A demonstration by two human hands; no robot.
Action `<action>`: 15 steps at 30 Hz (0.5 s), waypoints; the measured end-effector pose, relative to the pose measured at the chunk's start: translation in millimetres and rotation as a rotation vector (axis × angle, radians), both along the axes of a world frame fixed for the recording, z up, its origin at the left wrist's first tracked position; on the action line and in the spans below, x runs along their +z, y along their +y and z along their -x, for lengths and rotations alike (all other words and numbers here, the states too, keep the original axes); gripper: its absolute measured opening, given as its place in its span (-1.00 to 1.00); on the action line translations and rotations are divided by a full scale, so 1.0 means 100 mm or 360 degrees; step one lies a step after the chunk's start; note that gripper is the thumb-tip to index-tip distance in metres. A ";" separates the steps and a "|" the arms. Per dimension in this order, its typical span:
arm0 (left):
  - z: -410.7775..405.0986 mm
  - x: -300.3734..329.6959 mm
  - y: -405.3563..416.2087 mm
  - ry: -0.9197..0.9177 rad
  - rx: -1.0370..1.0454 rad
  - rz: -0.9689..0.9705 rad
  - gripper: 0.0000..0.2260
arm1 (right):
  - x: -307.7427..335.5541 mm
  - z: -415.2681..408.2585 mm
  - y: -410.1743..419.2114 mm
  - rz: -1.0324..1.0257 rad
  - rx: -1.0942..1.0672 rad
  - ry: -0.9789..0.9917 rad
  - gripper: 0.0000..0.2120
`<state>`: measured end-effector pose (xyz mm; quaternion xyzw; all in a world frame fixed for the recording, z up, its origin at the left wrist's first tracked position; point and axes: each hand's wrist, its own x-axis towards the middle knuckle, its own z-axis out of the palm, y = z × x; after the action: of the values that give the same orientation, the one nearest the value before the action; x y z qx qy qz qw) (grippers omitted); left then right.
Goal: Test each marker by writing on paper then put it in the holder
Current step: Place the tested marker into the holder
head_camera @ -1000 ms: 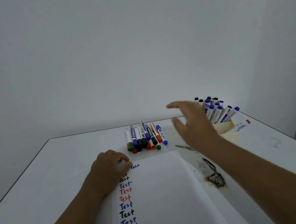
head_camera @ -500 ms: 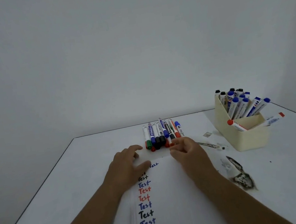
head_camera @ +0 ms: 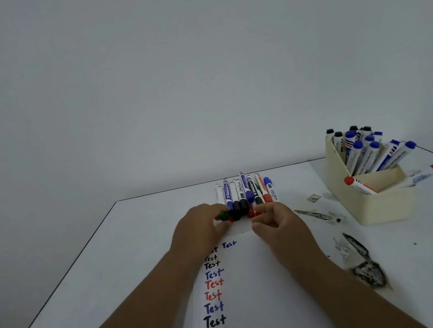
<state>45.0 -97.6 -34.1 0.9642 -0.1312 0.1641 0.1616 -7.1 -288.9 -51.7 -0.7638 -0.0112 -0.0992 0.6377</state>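
A row of several capped markers lies at the table's far middle, caps toward me. My left hand pinches the cap of the green-capped marker at the row's left end. At the row's right side, the thumb and forefinger of my right hand curl around a red cap. The white paper lies under my forearms, with a column of "Test" words in black, blue and red. A cream holder at the right contains several blue, black and red markers.
One red-ended marker lies on the table behind the holder. Dark scuffed stains mark the white table right of the paper. The table's left edge slants away near my left arm. A plain wall stands behind.
My right hand came back from the holder to the marker row. My left hand left the paper's top and reached forward to the green cap. The view shifted left.
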 end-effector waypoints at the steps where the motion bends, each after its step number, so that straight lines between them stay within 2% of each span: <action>1: -0.01 -0.01 0.00 -0.0034 0.0010 0.0008 -0.73 | 0.00 0.00 0.00 0.0000 0.0004 -0.0002 -0.74; 5: 0.01 -0.04 -0.01 -0.0114 0.0054 0.0120 -0.76 | 0.01 -0.01 0.00 0.0011 0.0005 -0.0009 -0.74; 7: 0.10 -0.01 -0.02 -0.0153 0.0089 0.0269 -0.81 | 0.02 -0.01 0.00 0.0019 0.0013 0.0003 -0.73; 15: 0.63 0.12 0.03 -0.0099 0.0199 0.1286 -0.88 | 0.06 0.02 0.00 -0.0032 0.0043 0.0014 -0.73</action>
<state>-18.5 -94.7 -21.6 0.8239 -0.0023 0.2410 0.5130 -8.7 -288.5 -45.2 -0.7574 -0.0176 -0.0872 0.6468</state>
